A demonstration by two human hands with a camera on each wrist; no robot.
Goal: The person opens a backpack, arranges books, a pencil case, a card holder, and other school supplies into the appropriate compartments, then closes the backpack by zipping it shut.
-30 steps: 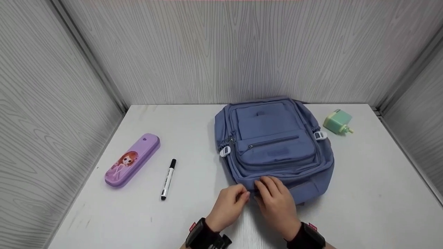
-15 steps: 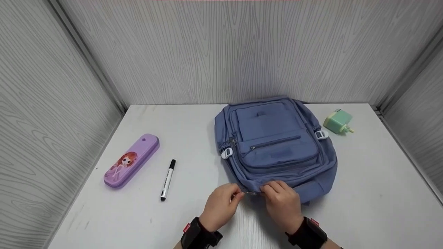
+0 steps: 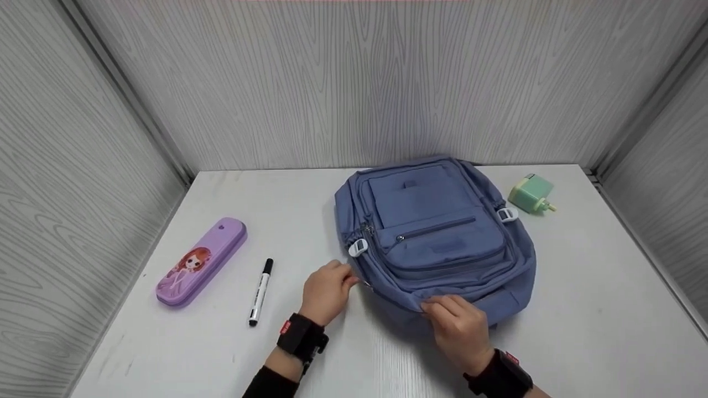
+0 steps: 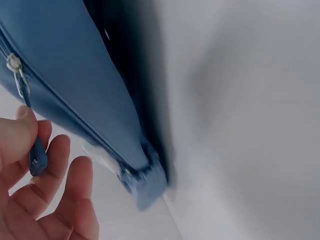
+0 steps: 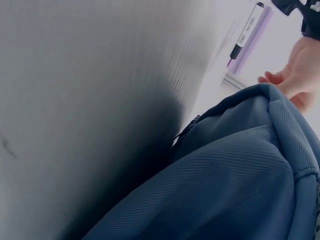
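A blue backpack (image 3: 426,221) lies front side up on the table, its near end toward me. At its near left edge my left hand (image 3: 327,292) pinches a zipper pull (image 4: 31,130) between thumb and index finger. The metal slider (image 4: 14,62) sits on the zipper track, which runs on toward the white side buckle (image 3: 358,247). My right hand (image 3: 459,329) grips the fabric of the backpack's near edge with thumb and fingertips. In the right wrist view, blue cloth (image 5: 225,185) fills the lower right and the right fingers are out of sight.
On the left lie a purple pencil case (image 3: 202,262) with a cartoon girl and a white marker (image 3: 260,293) with black ends. A green and yellow bottle-like object (image 3: 531,193) rests beyond the backpack's right side. Grey wood-patterned panels (image 3: 332,83) enclose the white table (image 3: 597,287).
My left hand has moved left and away from me along the backpack's edge, drawing the zipper pull with it. The right hand has shifted slightly right, keeping its grip on the near edge.
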